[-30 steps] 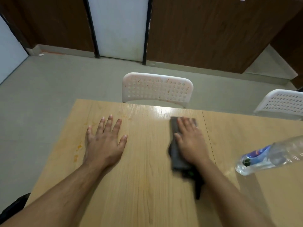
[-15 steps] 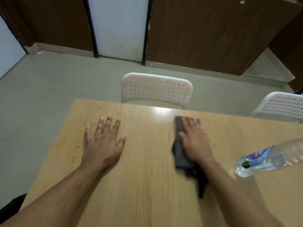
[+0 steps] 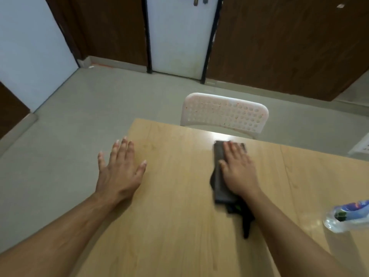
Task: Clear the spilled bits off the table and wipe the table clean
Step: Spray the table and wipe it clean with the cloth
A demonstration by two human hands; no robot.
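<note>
Near the far edge of the worktop (image 3: 179,226), your right hand (image 3: 238,172) lies flat on one dark cloth (image 3: 220,188), fingers straight and close together, pressing it onto the wood. That cloth is folded into a long strip running from your fingertips back under your wrist; its nearer end bunches into a darker tail that trails out beneath your forearm, with a small green spot showing in the bunch. Cloth edges are blurred.

Your left hand (image 3: 119,172) rests palm down on the bare wood close to the worktop's left edge, fingers spread wide and holding nothing. Both hands sit well apart, with plain wood between them.

Faint yellowish marks (image 3: 148,146) show on the surface just beyond your left fingertips, toward the far left corner; they are too pale to make out as bits or stain. A bright glare patch lies at the far edge just past the cloth.

One clear plastic bottle (image 3: 347,217) with a blue label lies on its side at the worktop's right edge, partly cut off by the frame.

Two white perforated chairs stand past the far edge: one chair (image 3: 224,113) directly beyond the cloth, and a second chair (image 3: 362,145) only just visible at the right.
</note>
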